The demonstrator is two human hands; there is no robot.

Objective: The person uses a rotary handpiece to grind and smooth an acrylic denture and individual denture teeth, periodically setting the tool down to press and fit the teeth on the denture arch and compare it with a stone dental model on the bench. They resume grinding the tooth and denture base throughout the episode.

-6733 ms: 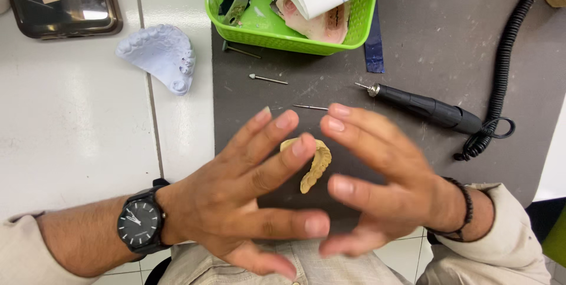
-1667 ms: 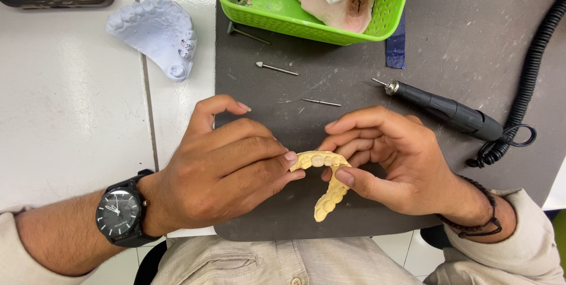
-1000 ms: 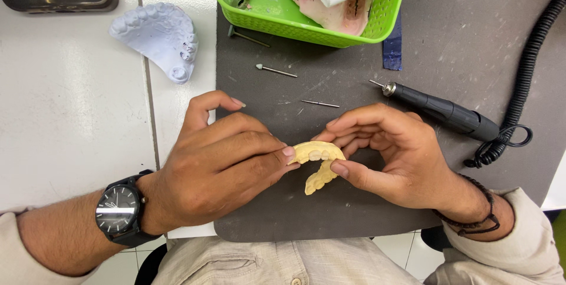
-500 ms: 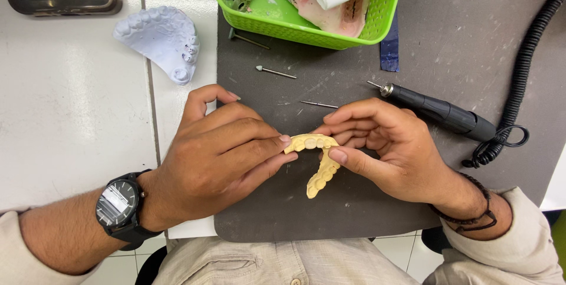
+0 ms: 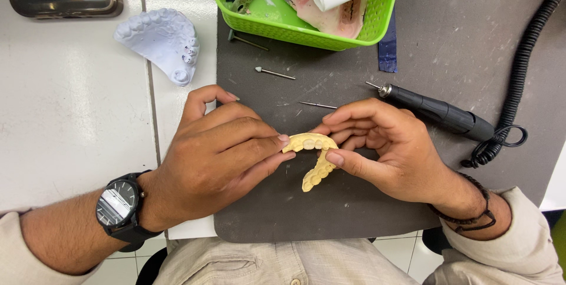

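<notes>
Yellow arch (image 5: 315,158) sits pinched between our hands, left (image 5: 218,155) and right (image 5: 383,149), while the handpiece (image 5: 439,111) lies unused just beyond the right.

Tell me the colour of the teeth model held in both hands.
Pale yellow teeth model, seen in the head view.

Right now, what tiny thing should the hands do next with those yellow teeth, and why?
Probably turn the yellow teeth a little to see another side. Both the left hand and right hand pinch them just above the grey mat, while the black tool lies unused.
</notes>
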